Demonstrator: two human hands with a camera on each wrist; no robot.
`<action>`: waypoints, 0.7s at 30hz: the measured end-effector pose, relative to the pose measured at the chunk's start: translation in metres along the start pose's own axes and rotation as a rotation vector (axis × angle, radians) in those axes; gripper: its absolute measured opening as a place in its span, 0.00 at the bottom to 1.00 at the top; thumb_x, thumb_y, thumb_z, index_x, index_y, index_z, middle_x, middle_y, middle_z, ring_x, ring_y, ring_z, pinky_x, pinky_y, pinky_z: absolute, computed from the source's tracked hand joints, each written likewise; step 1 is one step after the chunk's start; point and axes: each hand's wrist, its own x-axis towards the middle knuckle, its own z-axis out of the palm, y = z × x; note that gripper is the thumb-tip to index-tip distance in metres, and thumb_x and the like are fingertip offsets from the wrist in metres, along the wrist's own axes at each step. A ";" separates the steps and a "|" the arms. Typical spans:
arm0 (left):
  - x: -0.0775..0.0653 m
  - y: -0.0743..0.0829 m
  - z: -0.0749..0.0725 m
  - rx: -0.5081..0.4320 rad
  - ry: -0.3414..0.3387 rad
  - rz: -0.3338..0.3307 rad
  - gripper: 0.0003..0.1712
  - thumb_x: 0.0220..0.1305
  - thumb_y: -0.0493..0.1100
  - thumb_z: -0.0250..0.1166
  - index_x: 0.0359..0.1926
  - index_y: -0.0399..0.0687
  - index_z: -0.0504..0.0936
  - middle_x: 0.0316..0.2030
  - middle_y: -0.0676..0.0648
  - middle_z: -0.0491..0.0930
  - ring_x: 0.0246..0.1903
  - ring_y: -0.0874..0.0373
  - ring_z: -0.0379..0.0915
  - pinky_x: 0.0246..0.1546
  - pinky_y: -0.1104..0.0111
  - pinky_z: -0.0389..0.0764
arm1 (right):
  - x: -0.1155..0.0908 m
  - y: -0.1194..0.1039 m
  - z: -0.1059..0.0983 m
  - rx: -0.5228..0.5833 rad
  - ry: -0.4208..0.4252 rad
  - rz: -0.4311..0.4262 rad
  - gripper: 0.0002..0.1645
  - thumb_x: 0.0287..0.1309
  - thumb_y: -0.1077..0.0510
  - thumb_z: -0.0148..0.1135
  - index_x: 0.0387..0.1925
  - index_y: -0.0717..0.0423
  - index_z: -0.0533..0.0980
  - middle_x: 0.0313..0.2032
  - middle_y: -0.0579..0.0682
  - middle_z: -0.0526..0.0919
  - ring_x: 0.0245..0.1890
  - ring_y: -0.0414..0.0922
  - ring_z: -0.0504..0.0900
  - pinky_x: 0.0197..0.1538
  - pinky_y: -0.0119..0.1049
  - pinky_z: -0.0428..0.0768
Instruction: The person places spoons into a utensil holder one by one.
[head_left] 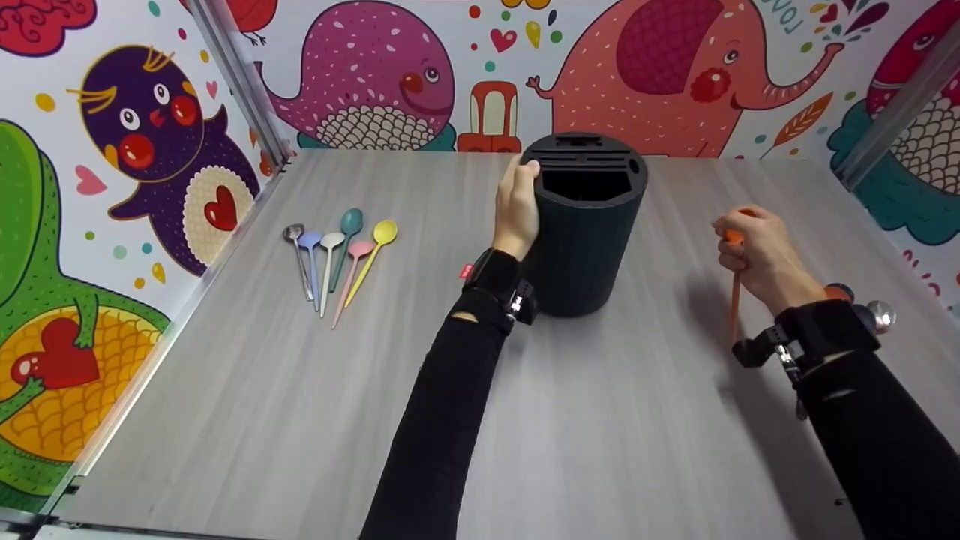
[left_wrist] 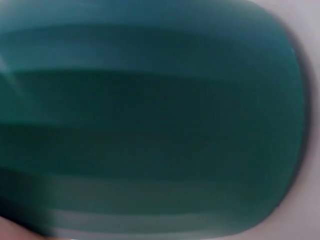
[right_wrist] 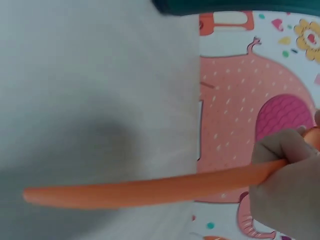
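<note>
A dark green cylindrical utensil holder [head_left: 581, 255] with a slotted black top stands upright on the table. My left hand [head_left: 516, 210] grips its upper left side near the rim. The holder's ribbed wall [left_wrist: 150, 125] fills the left wrist view. To the right, my right hand [head_left: 765, 255] holds an orange spoon [right_wrist: 150, 192] above the table. Its handle points down; most of its bowl is hidden by the fingers. A strip of the holder [right_wrist: 235, 6] shows at the top of the right wrist view.
Several spoons [head_left: 330, 259] lie fanned out on the table's left side, with a yellow spoon [head_left: 384, 232] outermost. A shiny silver piece [head_left: 881, 315] and an orange one lie partly hidden behind my right wrist. Cartoon-printed walls [head_left: 495, 67] bound the table [head_left: 225, 420].
</note>
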 end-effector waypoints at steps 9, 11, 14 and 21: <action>0.001 -0.002 0.000 0.008 -0.003 0.012 0.36 0.69 0.51 0.39 0.69 0.34 0.71 0.66 0.39 0.73 0.65 0.51 0.68 0.65 0.70 0.64 | -0.003 -0.009 0.029 -0.048 0.013 -0.301 0.21 0.69 0.61 0.60 0.19 0.55 0.67 0.13 0.45 0.61 0.12 0.43 0.56 0.18 0.38 0.49; 0.001 -0.002 0.000 0.015 -0.002 0.009 0.36 0.69 0.51 0.39 0.69 0.34 0.70 0.66 0.39 0.73 0.66 0.50 0.67 0.65 0.69 0.64 | -0.005 -0.015 0.036 -0.042 -0.005 -0.341 0.22 0.71 0.61 0.57 0.18 0.56 0.65 0.13 0.45 0.60 0.12 0.43 0.56 0.18 0.37 0.49; 0.001 -0.001 -0.001 0.020 0.002 0.000 0.36 0.69 0.51 0.39 0.70 0.34 0.69 0.68 0.39 0.72 0.67 0.51 0.66 0.66 0.69 0.63 | -0.008 -0.029 0.046 0.015 -0.063 -0.387 0.24 0.72 0.63 0.54 0.17 0.57 0.62 0.13 0.47 0.58 0.13 0.45 0.52 0.18 0.37 0.47; 0.001 0.000 -0.001 -0.011 0.004 0.008 0.35 0.70 0.50 0.40 0.69 0.34 0.70 0.66 0.39 0.73 0.66 0.51 0.68 0.65 0.70 0.64 | -0.024 -0.068 0.080 0.148 -0.210 -0.500 0.25 0.69 0.63 0.57 0.16 0.60 0.60 0.13 0.51 0.56 0.11 0.46 0.49 0.16 0.35 0.46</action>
